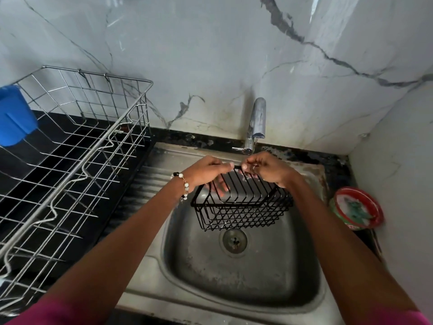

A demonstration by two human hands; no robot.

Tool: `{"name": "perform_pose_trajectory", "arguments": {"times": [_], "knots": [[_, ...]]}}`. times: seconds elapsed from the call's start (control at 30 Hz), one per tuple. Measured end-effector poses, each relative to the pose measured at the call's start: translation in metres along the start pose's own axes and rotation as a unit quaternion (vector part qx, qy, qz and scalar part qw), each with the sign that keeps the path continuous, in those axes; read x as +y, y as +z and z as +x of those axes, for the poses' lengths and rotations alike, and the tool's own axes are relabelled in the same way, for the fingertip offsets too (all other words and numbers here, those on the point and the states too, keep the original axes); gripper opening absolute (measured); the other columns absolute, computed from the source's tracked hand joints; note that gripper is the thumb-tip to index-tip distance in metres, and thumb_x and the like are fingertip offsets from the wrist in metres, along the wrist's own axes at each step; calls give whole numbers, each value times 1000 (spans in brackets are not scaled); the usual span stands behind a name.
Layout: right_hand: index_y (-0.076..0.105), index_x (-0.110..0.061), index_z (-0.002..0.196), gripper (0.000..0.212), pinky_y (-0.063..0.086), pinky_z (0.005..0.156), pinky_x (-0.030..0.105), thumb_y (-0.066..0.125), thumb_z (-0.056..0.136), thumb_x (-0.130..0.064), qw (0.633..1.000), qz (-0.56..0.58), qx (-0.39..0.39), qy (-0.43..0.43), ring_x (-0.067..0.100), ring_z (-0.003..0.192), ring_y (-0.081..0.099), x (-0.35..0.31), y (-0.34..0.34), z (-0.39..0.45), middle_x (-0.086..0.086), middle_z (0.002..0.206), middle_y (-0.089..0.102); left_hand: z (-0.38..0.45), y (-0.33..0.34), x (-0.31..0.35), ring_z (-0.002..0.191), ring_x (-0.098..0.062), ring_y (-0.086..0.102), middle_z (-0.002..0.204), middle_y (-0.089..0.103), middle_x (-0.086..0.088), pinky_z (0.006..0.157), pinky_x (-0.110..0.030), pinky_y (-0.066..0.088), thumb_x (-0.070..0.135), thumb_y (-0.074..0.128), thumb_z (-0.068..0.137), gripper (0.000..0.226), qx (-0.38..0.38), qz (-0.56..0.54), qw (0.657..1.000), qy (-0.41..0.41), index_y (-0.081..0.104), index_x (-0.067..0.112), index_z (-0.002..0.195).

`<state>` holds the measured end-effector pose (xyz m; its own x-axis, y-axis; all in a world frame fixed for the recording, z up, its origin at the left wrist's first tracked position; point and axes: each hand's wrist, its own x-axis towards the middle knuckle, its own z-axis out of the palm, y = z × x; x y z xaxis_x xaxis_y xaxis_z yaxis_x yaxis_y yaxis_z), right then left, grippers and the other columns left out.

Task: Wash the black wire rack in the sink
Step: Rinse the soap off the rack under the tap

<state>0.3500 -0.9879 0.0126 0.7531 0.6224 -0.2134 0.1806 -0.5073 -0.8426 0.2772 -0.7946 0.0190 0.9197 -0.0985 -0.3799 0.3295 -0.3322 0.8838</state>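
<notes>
The black wire rack [241,207], a small basket of thin black wires, hangs tilted above the steel sink [234,289], just over the drain [234,240]. My left hand [206,172] grips its top edge from the left, fingers curling through the wires. On the same top edge, from the right, my right hand [267,168] pinches the wire. The two hands almost touch at the middle of the edge. The chrome tap [256,123] stands just behind the hands; no water is visible running from it.
A large steel wire dish rack [77,146] stands on the black counter at the left, with a blue plastic container [14,116] at its far end. A round red-rimmed tub [356,208] sits right of the sink. Marbled walls close the back and right.
</notes>
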Motion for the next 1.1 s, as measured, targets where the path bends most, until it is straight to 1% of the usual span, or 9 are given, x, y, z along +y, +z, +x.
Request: {"name": "perform_pose_trajectory", "arguments": {"times": [0.1, 0.2, 0.33, 0.43, 0.53, 0.7, 0.8, 0.9, 1.1], "knots": [[71, -12, 94, 12, 45, 62, 21, 60, 92, -13, 1000, -17, -9, 8, 5, 62, 55, -3, 1, 5, -5, 74, 66, 4, 0, 5, 54, -20, 70, 73, 72, -14, 51, -27, 56, 11, 54, 97, 13, -11, 2, 1000, -7, 61, 2, 89], [71, -5, 99, 14, 51, 75, 24, 63, 89, -10, 999, -2, -7, 33, 10, 80, 64, -7, -6, 6, 2, 88, 71, 3, -1, 6, 54, -17, 69, 67, 71, -11, 43, -21, 50, 2, 55, 94, 16, 12, -16, 1000, 6, 64, -9, 89], [67, 7, 99, 15, 53, 77, 29, 57, 90, 1, 969, 231, 81, 33, 19, 85, 68, -14, -21, 6, 10, 87, 71, 4, 3, 4, 47, -13, 66, 60, 70, -12, 33, -16, 30, 2, 53, 95, 22, 47, -17, 999, -11, 64, -10, 80], [61, 11, 110, 22, 56, 82, 32, 50, 92, 5, 939, 340, 19, 43, 30, 98, 69, -22, -29, 4, 21, 101, 70, 3, -2, 1, 42, -8, 61, 56, 70, -7, 34, -14, 24, 6, 52, 95, 25, 90, -32, 995, -37, 65, -7, 79], [63, 9, 107, 21, 58, 83, 36, 52, 92, 0, 948, 302, -35, 92, 34, 98, 69, -24, -39, 1, 27, 106, 68, -3, -6, -6, 38, -9, 56, 57, 70, -7, 33, -15, 25, 11, 54, 96, 28, 118, -64, 990, -47, 66, -2, 73], [65, 8, 94, 20, 57, 85, 41, 45, 93, 9, 966, 163, 78, 183, 34, 91, 70, -17, -44, 11, 29, 103, 67, -16, -8, -10, 36, -5, 53, 55, 69, -6, 33, -14, 27, 11, 55, 95, 27, 157, -115, 979, -63, 66, -2, 75], [62, 14, 99, 22, 57, 83, 41, 42, 95, 8, 962, 199, 35, 183, 33, 92, 71, -25, -36, 11, 27, 100, 69, -20, -8, -6, 32, -3, 52, 52, 67, -5, 31, -12, 27, 9, 54, 96, 27, 161, -129, 976, -67, 65, -3, 74], [62, 13, 101, 22, 58, 79, 37, 42, 94, 9, 966, 137, 70, 208, 33, 93, 69, -25, -32, 12, 27, 104, 67, -21, -10, -5, 31, -3, 50, 52, 68, -6, 32, -13, 28, 8, 54, 96, 27, 158, -131, 976, -68, 64, -4, 75], [63, 11, 97, 21, 56, 88, 42, 43, 94, 7, 957, 211, 63, 191, 34, 95, 69, -32, -29, 16, 27, 101, 68, -21, -22, -11, 40, -7, 52, 58, 70, -6, 41, -17, 31, 11, 54, 95, 25, 151, -127, 977, -78, 66, 2, 74]]}}
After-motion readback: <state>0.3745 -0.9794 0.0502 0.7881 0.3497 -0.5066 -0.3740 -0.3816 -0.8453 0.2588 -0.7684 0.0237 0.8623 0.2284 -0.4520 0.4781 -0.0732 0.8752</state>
